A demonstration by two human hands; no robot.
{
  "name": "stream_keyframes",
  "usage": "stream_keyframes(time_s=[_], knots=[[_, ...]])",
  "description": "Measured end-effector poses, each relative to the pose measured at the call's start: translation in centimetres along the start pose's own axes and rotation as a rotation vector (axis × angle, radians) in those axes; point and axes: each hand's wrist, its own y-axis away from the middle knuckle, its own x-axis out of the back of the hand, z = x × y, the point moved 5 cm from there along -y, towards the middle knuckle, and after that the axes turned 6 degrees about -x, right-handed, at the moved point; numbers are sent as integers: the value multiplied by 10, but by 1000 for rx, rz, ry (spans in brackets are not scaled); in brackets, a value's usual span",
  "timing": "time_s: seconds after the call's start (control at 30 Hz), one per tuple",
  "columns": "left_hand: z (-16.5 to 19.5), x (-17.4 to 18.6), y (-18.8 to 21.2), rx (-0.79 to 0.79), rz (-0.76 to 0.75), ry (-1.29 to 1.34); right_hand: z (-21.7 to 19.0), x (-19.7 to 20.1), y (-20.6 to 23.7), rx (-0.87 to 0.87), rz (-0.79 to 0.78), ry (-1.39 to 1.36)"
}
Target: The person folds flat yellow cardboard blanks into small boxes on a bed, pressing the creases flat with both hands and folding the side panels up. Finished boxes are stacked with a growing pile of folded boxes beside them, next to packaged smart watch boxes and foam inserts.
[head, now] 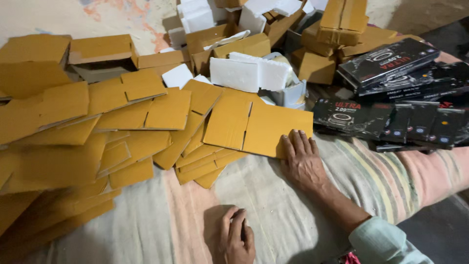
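Nearest the camera, the left hand (234,237) rests on the striped cloth (273,205), its fingers curled loosely inward and holding nothing; it lies well short of any cardboard. Just beyond it and to the right, the right hand (302,159) reaches forward from a pale green sleeve (383,242). Its palm is flat and its fingers are spread and straight, pressing down on the near right corner of a flat cardboard blank (259,124). It grips nothing; it only bears on the sheet.

That blank is the thing in hand. It lies directly ahead of the right hand, spreading away to the left of it, with its long axis running roughly left to right across the view and a fold line dividing it near the middle. The right hand is plainly the nearer one, already touching it, while the left hand sits apart, closer to the body and a little to the left.

To the left of the blank, a loose heap of similar cardboard blanks (97,127) overlaps in a fan across the cloth. To the right lie black printed cartons (386,120), flattened and stacked, well apart from either hand. Farther back stand white foam blocks (249,73) among folded-up cardboard boxes (337,24), with a bare floor (97,17) showing behind them.
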Motion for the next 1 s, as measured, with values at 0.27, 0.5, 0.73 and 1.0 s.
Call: stream_keyframes(time_s=[0.27, 0.5, 0.73, 1.0], knots=[[-8, 4, 5, 94, 13, 41, 46, 20, -1, 128, 100, 1], [10, 49, -15, -55, 256, 295, 48, 157, 32, 106, 136, -202], [17, 92, -13, 63, 459, 306, -2, 177, 62, 149, 98, -593], [-30, 97, 3, 194, 621, 561, -32, 128, 78, -49, 166, -1321]])
